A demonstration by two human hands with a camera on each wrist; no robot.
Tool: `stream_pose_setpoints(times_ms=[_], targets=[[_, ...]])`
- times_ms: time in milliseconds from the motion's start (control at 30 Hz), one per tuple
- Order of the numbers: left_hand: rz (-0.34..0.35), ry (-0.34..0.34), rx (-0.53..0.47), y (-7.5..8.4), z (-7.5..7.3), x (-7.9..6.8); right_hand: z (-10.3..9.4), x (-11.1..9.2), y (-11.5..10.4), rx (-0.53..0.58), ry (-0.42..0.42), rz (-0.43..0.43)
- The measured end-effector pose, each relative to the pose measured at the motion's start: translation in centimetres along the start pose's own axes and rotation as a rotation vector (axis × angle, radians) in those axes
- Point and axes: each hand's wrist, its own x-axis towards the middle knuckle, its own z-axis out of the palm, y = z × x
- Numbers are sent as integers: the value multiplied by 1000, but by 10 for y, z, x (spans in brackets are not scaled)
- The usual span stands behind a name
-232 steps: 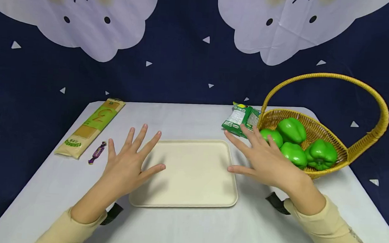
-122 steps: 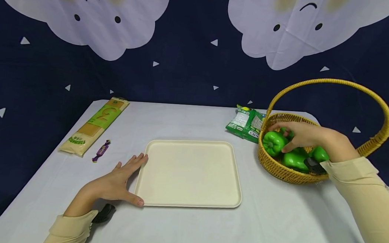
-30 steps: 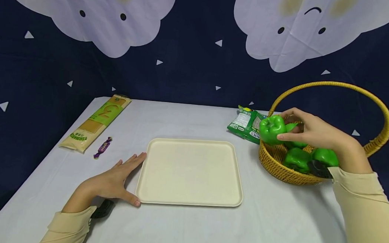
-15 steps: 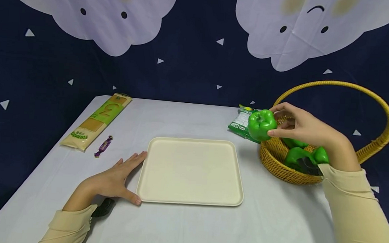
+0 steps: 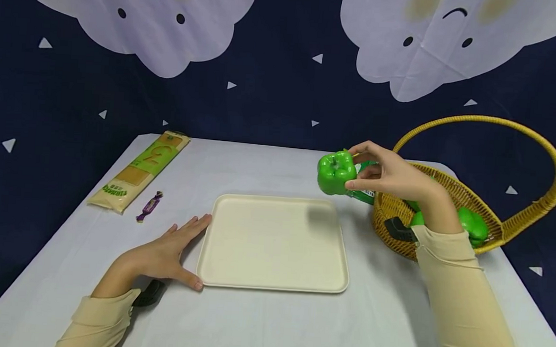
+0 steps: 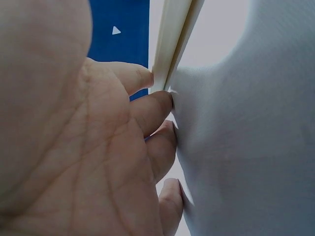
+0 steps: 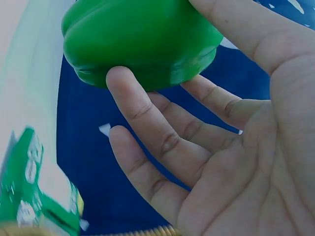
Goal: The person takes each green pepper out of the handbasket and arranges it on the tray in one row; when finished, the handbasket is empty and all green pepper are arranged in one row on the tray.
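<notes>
A green bell pepper [image 5: 337,172] is pinched between the thumb and fingers of my right hand [image 5: 393,172], raised above the far right corner of the cream tray [image 5: 273,247]. The right wrist view shows the pepper [image 7: 142,39] large at the top, fingertips against it. My left hand [image 5: 165,251] rests at the tray's left edge, fingers and thumb spread and touching its side. In the left wrist view its fingertips meet the tray rim [image 6: 170,39] and the white cloth. More green peppers [image 5: 473,227] lie in the yellow wicker basket [image 5: 463,187], partly hidden by my right arm.
Behind the right hand lies a green snack bag [image 5: 365,195], mostly covered in the head view. At the left are a long noodle pack [image 5: 139,171] and a purple wrapped candy [image 5: 149,206]. The basket's tall handle [image 5: 482,119] arches over the right side.
My right hand has taken a pepper out of the basket and carried it left, past the snack bag, toward the tray. The left hand came down to the tray's edge and has stayed there.
</notes>
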Motion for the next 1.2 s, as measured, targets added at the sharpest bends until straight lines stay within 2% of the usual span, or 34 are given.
stream_pose_setpoints(times_ms=[233, 567, 733, 900, 1033, 1200], targets=[[-3, -8, 4, -1, 0, 0, 24, 20, -2, 83, -38, -100], [-12, -6, 10, 0, 0, 1, 58, 41, -8, 208, -57, -129], [-10, -4, 7, -1, -2, -1, 74, 48, -10, 244, -95, -164], [-1, -6, 4, 2, -5, -2, 88, 52, -13, 285, -131, -155], [15, -10, 1, 3, -5, -1, 97, 55, -16, 287, -158, -137], [6, -12, 1, 1, -4, -1, 109, 60, -19, 230, -184, -138]])
